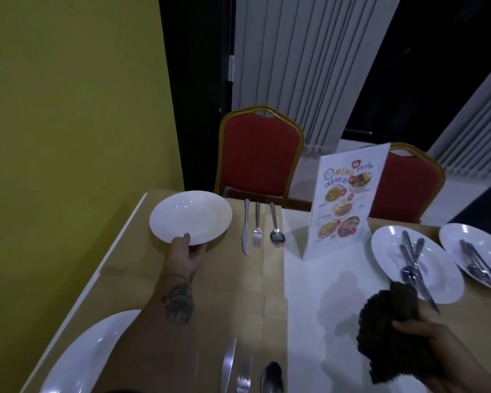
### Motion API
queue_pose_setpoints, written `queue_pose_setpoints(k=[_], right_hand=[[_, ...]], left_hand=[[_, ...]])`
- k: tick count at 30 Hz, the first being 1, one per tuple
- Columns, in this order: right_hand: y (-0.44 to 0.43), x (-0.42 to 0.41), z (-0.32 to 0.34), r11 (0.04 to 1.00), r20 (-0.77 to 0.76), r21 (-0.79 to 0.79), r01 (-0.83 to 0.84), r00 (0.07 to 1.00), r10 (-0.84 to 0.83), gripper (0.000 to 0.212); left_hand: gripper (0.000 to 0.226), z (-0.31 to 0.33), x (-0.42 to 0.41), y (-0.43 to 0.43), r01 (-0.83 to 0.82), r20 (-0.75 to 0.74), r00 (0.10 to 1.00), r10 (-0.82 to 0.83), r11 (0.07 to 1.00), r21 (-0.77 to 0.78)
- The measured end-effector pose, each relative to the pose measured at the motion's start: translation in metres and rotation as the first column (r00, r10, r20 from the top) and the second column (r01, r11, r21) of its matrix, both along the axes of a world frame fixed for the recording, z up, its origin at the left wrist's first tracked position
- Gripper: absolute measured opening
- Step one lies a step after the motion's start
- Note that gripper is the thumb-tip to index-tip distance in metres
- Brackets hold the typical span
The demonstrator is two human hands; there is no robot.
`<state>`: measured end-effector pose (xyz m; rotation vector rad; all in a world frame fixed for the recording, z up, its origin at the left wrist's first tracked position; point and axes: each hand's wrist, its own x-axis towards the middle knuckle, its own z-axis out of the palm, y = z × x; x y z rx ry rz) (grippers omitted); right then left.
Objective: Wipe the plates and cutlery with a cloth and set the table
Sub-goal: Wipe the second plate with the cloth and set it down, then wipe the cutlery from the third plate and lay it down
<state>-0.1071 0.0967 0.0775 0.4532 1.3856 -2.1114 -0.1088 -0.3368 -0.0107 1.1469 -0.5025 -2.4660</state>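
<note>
My left hand (187,251) grips the near rim of a white plate (192,215) at the far left of the table, thumb on top. To its right lie a knife (246,226), a fork (257,225) and a spoon (275,224) in a row. My right hand (417,333) holds a dark cloth (386,327) bunched above the table at the near right. Two white plates (391,259) (451,239) at the right each carry loose cutlery (413,265). A near plate (82,358) sits at bottom left, with a knife (228,364), fork (244,373) and spoon (272,377) beside it.
A standing menu card (343,199) is upright in the middle of the table. Two red chairs (260,154) (406,185) stand at the far edge. A yellow wall (68,123) runs along the table's left side. A white runner (304,307) crosses the tan tabletop.
</note>
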Motion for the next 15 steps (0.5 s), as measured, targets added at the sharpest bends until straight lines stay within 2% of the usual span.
queue_pose_setpoints(k=[2,3,4,6,7,8,9,10,11,13,15], right_hand=[[0.0,0.002,0.0,0.984,0.023,-0.148,-0.095,0.995,0.099,0.071],[0.003,-0.002,-0.005,0.978,0.008,-0.174,-0.111,0.993,0.114,0.068],[0.007,-0.005,-0.015,0.985,0.028,-0.137,-0.109,0.993,0.114,0.064],[0.023,-0.004,-0.03,0.975,-0.077,-0.177,-0.131,0.99,0.119,0.061],[0.03,-0.002,-0.028,0.973,-0.033,-0.207,-0.104,0.995,0.099,0.058],[0.034,-0.002,-0.021,0.983,-0.02,-0.173,-0.053,0.999,0.051,0.058],[0.037,-0.005,-0.023,0.994,0.072,-0.112,-0.01,0.997,0.018,0.052],[0.036,-0.007,-0.02,0.997,0.112,-0.073,0.016,0.994,-0.008,0.04],[0.031,-0.006,-0.016,0.998,0.082,0.038,0.051,0.995,-0.054,0.033],[0.027,-0.01,-0.008,0.994,0.076,0.051,0.092,0.992,-0.096,0.031],[0.031,-0.014,-0.009,0.983,0.083,0.129,0.132,0.986,-0.143,0.033]], left_hand=[[0.055,0.0,-0.002,-0.01,0.003,-0.012,1.0,-0.003,1.0,-0.006],[0.056,0.001,-0.004,-0.015,0.004,-0.022,1.0,-0.005,1.0,-0.018],[0.056,0.001,-0.003,-0.016,0.01,-0.017,1.0,-0.011,1.0,-0.029],[0.058,0.002,-0.002,-0.018,0.034,0.012,0.999,-0.033,0.997,-0.068],[0.059,0.002,-0.001,-0.016,0.036,0.027,0.999,-0.034,0.996,-0.081],[0.059,0.003,0.0,-0.011,0.042,0.044,0.998,-0.038,0.995,-0.095],[0.057,0.005,0.0,-0.006,0.062,0.07,0.996,-0.054,0.991,-0.12],[0.054,0.007,0.002,0.0,0.086,0.107,0.992,-0.071,0.986,-0.143],[0.05,0.008,0.004,0.007,0.101,0.142,0.987,-0.078,0.982,-0.16],[0.038,0.008,0.007,0.029,0.131,0.18,0.978,-0.103,0.98,-0.147],[0.022,0.007,0.006,0.063,0.174,0.193,0.969,-0.154,0.981,-0.09]])
